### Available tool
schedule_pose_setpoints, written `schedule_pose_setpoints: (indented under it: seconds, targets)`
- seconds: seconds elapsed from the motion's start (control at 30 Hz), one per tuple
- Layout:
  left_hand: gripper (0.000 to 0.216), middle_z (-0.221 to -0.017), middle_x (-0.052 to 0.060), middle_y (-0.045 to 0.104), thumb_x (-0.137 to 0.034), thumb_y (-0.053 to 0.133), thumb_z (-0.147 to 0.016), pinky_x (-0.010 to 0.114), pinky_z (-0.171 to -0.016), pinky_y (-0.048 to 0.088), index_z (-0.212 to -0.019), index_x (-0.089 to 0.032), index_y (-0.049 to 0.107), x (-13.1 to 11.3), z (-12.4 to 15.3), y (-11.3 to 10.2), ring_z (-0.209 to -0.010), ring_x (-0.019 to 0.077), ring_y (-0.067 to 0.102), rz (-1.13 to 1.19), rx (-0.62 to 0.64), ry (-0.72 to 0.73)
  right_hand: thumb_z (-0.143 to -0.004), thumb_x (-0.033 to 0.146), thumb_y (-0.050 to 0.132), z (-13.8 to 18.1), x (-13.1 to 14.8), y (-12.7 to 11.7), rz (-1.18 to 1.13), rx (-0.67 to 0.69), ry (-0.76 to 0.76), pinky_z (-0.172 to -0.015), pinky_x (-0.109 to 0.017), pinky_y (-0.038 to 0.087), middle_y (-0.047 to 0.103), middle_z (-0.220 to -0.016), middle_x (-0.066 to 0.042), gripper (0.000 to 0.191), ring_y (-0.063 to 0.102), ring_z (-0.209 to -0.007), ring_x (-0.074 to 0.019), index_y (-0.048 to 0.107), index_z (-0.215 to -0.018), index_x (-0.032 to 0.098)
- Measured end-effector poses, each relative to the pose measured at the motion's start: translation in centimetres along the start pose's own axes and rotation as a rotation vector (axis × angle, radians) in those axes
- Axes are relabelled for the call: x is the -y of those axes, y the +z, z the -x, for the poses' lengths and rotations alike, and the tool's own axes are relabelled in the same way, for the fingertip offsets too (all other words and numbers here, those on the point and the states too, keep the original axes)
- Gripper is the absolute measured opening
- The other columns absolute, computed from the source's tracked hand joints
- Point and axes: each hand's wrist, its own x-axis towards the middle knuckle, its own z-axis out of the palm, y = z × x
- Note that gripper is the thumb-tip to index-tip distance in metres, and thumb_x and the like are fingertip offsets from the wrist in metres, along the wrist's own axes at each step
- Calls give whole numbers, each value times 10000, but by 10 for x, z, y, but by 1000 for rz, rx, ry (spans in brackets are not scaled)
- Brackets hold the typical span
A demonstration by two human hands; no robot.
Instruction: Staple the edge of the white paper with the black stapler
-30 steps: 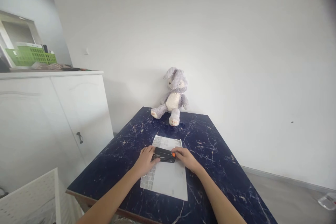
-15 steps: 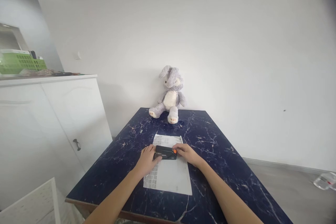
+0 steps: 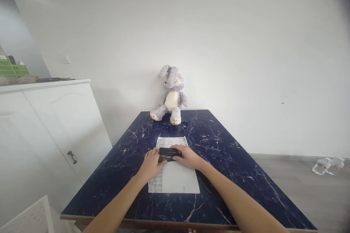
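A black stapler (image 3: 167,152) with an orange spot near its right end lies crosswise over a sheet of paper (image 3: 179,180). The sheet is white with a grey brick pattern along its left side. My left hand (image 3: 151,164) grips the stapler's left end, thumb at the near side and fingers behind. Around its right end my right hand (image 3: 187,156) is closed, fingers over the top and thumb at the near side, partly covering the orange spot.
A grey plush rabbit (image 3: 172,96) sits at the far end of the dark blue marbled table (image 3: 218,174), against the wall. White cabinets (image 3: 62,123) stand to the left, with a green basket (image 3: 13,69) on top. Clear plastic items (image 3: 324,165) lie on the floor at right.
My right hand has shifted from pinching near the orange spot to wrapping over the stapler's right end. My left hand keeps its hold. The view has turned slightly right.
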Motion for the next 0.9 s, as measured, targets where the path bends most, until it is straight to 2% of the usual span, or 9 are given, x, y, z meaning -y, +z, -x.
schedule_pose_setpoints:
  seconds: [0.27, 0.4, 0.53, 0.6, 0.63, 0.7, 0.77, 0.8, 0.9]
  targets:
    - [400, -1183, 136, 569, -446, 520, -951, 498, -1014, 429, -1228, -168, 597, -8, -2, 3, -1114, 316, 563, -62, -11, -10, -841, 290, 719, -1, -8, -4, -25, -4, 8, -846, -320, 494, 735, -1010, -35, 332, 669, -891, -210, 674, -1163, 223]
    - [391, -1185, 144, 595, -417, 538, -930, 479, -961, 466, -1229, -176, 616, -21, -3, -2, -1101, 327, 586, -94, 13, -1, -867, 263, 680, 2, 3, -5, 20, -27, -26, -911, -359, 496, 711, -1160, -81, 450, 660, -1007, -243, 608, -1311, 241]
    - [455, -1090, 97, 670, -469, 723, -760, 403, -809, 521, -1149, -239, 674, -22, -29, -28, -988, 322, 648, -87, 267, 88, -860, 166, 624, 2, 8, -10, 32, -47, -113, -1000, -402, 469, 694, -1221, -88, 468, 636, -1118, -262, 614, -1320, 250]
    - [440, -937, 50, 706, -495, 811, -644, 365, -730, 529, -994, -248, 712, -21, -52, -40, -823, 283, 676, -47, 480, 118, -840, 140, 609, 0, 1, -17, 26, -146, -90, -1030, -420, 457, 693, -1225, -83, 466, 632, -1137, -262, 631, -1293, 248]
    - [372, -881, 45, 708, -479, 804, -659, 362, -731, 528, -929, -239, 717, -23, -64, -43, -797, 278, 679, -37, 485, 108, -834, 135, 595, 0, -5, -22, 34, -220, -59, -1046, -428, 448, 686, -1243, -82, 477, 625, -1153, -261, 628, -1296, 248]
    - [242, -906, 88, 714, -416, 708, -788, 390, -795, 528, -896, -200, 716, -30, -83, -37, -869, 301, 690, -68, 361, 76, -822, 132, 559, -1, -19, -33, 72, -366, 24, -1067, -436, 435, 668, -1278, -83, 502, 613, -1179, -258, 619, -1307, 244]
    - [260, -1115, 147, 696, -308, 522, -935, 426, -938, 497, -1061, -163, 696, -41, -92, -17, -1073, 309, 657, -56, 85, 51, -805, 136, 527, 2, -34, -45, 119, -465, 118, -1080, -436, 427, 656, -1302, -82, 525, 604, -1198, -258, 611, -1313, 234]
    - [309, -1226, 162, 662, -272, 458, -970, 438, -1015, 463, -1166, -151, 664, -46, -93, -5, -1173, 298, 618, -22, 9, 70, -798, 140, 514, 4, -40, -51, 146, -496, 166, -1077, -435, 429, 659, -1297, -80, 531, 606, -1195, -259, 609, -1313, 230]
    - [479, -1519, 167, 468, -427, 492, -981, 593, -1144, 312, -1408, -213, 529, -52, -86, 27, -1416, 356, 417, 32, 78, 172, -803, 182, 505, 13, -51, -65, 262, -552, 312, -1006, -421, 467, 709, -1185, -71, 487, 645, -1105, -266, 626, -1273, 233]
